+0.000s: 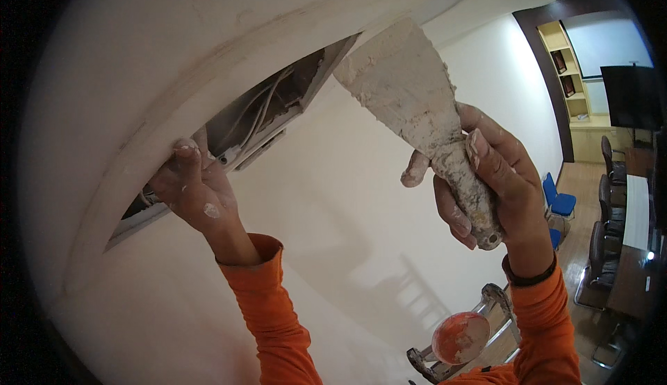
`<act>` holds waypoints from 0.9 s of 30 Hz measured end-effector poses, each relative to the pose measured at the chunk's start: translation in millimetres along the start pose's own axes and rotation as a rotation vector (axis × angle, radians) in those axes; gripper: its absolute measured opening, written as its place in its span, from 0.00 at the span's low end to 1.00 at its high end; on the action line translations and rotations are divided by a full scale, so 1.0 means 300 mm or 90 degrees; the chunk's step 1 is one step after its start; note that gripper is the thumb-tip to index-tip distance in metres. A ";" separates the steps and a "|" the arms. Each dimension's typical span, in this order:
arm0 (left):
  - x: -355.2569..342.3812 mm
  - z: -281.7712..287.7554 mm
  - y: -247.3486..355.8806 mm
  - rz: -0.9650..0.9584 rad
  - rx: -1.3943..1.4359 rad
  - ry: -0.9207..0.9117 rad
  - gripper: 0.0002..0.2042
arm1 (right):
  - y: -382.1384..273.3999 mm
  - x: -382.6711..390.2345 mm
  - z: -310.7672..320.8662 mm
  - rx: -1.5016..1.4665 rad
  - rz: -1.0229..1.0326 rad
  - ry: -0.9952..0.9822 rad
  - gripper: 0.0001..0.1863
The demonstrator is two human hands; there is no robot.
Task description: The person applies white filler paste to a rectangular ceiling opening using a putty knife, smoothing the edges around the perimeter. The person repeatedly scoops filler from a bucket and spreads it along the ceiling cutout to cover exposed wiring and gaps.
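My right hand [490, 176] is closed round the grip of a wide putty knife [406, 83]. Whitish filler coats the blade and part of the handle, and the blade tilts up to the left near the ceiling. My left hand [198, 190] is raised to a long opening [253, 110] in the ceiling, its fingers bent at the rim. Some of those fingertips are hidden in the opening. Spots of filler mark both hands. Grey cables [260, 110] run inside the opening, and a rough filler band [208, 65] curves along the ceiling beside it.
Below me stands a ladder [497, 298] with an orange, filler-smeared bowl [460, 338] at its top. A white wall [347, 204] rises close in front. To the right are a long table [636, 274], several dark chairs [601, 253], a blue chair [559, 197] and a black screen [629, 96].
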State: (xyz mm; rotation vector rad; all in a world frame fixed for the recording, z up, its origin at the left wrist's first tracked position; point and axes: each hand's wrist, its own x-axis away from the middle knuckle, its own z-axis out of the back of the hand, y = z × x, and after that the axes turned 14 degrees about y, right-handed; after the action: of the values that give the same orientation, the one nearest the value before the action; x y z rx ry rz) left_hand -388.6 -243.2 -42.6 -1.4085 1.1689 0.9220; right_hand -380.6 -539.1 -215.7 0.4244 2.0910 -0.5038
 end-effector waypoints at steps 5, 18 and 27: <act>0.017 -0.103 0.051 -0.047 0.031 0.047 0.09 | 0.043 0.008 -0.052 0.084 0.108 0.008 0.23; 0.001 0.211 -0.052 0.248 0.320 0.065 0.30 | 0.314 0.069 -0.387 0.456 0.521 -0.085 0.40; 0.068 0.158 -0.008 -0.128 -0.252 0.126 0.24 | 0.468 -0.045 -0.466 0.494 0.516 -0.016 0.35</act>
State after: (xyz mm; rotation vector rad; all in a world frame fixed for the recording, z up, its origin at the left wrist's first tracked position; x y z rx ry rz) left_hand -379.0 -200.1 -69.4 -1.9361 0.9967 0.9192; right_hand -404.9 -349.6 -161.3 1.6032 1.4386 -0.7838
